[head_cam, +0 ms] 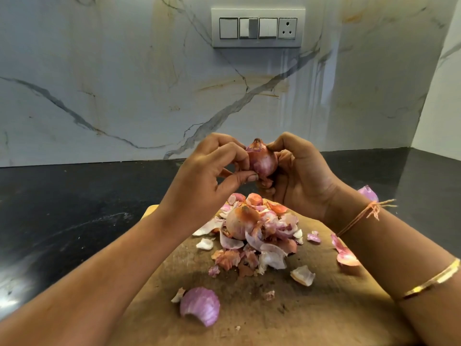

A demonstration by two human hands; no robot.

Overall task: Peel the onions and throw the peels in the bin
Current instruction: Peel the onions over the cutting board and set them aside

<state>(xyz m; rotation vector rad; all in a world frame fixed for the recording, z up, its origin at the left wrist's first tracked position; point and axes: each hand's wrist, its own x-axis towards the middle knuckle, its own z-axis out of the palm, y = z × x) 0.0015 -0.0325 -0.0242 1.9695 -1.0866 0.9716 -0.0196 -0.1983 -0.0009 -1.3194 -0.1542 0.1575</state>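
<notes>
One onion (262, 161) is held up between both hands, above the chopping board (311, 308) and clear of the dark table (74, 208). The right hand (299, 176) cups it from the side, its grip clamped round the bulb. The left hand (212, 168) has its grip pinched on the papery skin, fingers near the tip and thumb underneath.

To do this step well, I judge that the right should hold the bulb firm while the left strips the skin from tip to root in whole sheets, dropping them onto the peels (262, 245) heaped below. A second onion (240, 222), seemingly part-skinned, lies in that heap.

The bin is out of view. Fingers hide the skin's loose edge and the onion's far side.
</notes>
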